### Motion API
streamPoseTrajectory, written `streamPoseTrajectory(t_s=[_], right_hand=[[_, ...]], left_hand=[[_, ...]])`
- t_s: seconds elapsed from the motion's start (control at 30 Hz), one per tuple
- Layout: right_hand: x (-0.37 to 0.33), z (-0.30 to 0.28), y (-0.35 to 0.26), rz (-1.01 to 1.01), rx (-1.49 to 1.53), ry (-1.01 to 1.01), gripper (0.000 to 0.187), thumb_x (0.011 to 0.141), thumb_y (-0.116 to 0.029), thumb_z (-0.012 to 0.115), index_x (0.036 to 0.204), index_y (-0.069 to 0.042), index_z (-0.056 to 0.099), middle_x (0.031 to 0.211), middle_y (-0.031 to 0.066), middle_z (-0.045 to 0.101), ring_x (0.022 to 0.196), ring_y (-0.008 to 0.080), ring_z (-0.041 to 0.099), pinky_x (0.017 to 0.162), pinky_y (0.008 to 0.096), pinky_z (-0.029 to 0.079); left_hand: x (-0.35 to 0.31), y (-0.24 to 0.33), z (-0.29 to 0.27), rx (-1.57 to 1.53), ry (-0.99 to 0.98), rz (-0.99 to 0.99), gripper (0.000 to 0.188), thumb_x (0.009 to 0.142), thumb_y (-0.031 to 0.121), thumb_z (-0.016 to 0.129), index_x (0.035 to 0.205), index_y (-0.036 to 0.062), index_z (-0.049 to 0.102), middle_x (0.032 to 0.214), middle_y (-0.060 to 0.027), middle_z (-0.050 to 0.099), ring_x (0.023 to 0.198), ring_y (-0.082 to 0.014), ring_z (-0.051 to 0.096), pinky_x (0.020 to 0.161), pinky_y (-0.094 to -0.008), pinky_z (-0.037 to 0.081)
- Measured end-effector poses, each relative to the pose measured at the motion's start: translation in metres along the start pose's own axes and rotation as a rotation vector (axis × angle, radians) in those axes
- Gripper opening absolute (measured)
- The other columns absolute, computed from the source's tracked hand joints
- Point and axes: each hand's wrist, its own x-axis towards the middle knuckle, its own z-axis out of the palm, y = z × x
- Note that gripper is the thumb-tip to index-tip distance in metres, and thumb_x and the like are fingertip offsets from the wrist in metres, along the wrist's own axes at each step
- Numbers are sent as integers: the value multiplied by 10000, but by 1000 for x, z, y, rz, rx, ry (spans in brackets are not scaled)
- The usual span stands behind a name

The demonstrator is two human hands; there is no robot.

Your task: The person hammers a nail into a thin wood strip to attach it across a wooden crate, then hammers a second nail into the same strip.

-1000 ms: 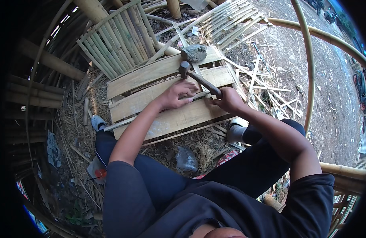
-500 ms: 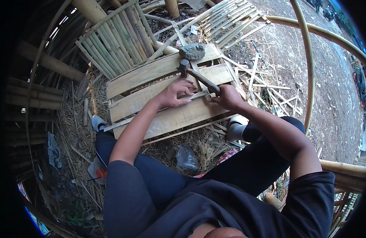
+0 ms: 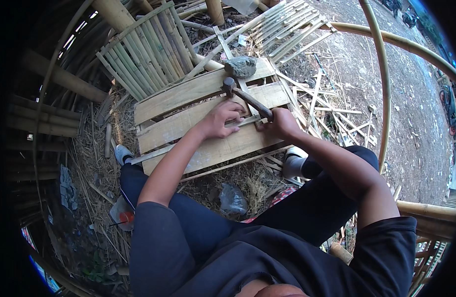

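A wooden-handled hammer [image 3: 258,105] is gripped in my right hand [image 3: 283,123], its metal head over the middle board of a slatted panel [image 3: 171,106]. My left hand [image 3: 221,120] lies on the panel, fingers curled and thumb apart, around a thin wooden strip [image 3: 250,120] that runs lengthwise over the boards. Whether a nail is between those fingers is too small to tell. Under the hammer, a narrow crosspiece [image 3: 242,85] crosses the boards. A grey stone [image 3: 240,67] rests on the panel's far edge.
A bamboo slat panel [image 3: 144,54] leans behind at the left, and a slatted frame [image 3: 292,27] lies at the far right. Loose strips [image 3: 332,106] litter the ground. A curved bamboo pole [image 3: 384,89] rises at right. A clear plastic bag [image 3: 233,199] lies between my legs.
The hammer head has dipped slightly lower and toward me, with my right hand shifting a little. My left hand stays in almost the same place on the boards.
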Motion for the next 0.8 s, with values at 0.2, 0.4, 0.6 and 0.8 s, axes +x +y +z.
streamPoseTrajectory(t_s=[0.2, 0.4, 0.6, 0.8], right_hand=[[0, 3, 0, 5, 1, 10, 565, 758, -439, 873, 949, 75, 738, 897, 248, 738, 868, 330, 751, 782, 425, 573], [-1, 1, -3, 7, -39, 14, 579, 770, -463, 860, 936, 78, 736, 893, 253, 735, 879, 342, 751, 781, 431, 574], [-2, 2, -2, 6, -27, 21, 576, 765, -466, 861, 924, 74, 737, 897, 253, 735, 882, 356, 748, 782, 440, 575], [-2, 1, -4, -6, -15, 15, 554, 751, -447, 869, 916, 66, 738, 890, 247, 735, 870, 353, 747, 781, 442, 575]], left_hand=[[2, 6, 7, 91, 96, 19, 189, 773, 163, 823, 836, 76, 668, 1175, -89, 670, 1163, -305, 602, 1093, -446, 420], [6, 11, 5, 136, 71, -20, 195, 797, 188, 812, 837, 72, 661, 1195, -93, 665, 1217, -311, 584, 1111, -462, 408], [10, 10, 15, 4, 108, -15, 261, 794, 150, 815, 1041, 111, 743, 1224, -103, 647, 1215, -312, 584, 1107, -444, 416], [8, -7, 9, 63, -32, 45, 412, 809, 149, 800, 1218, 157, 750, 1248, -106, 649, 1245, -311, 571, 1120, -437, 412]])
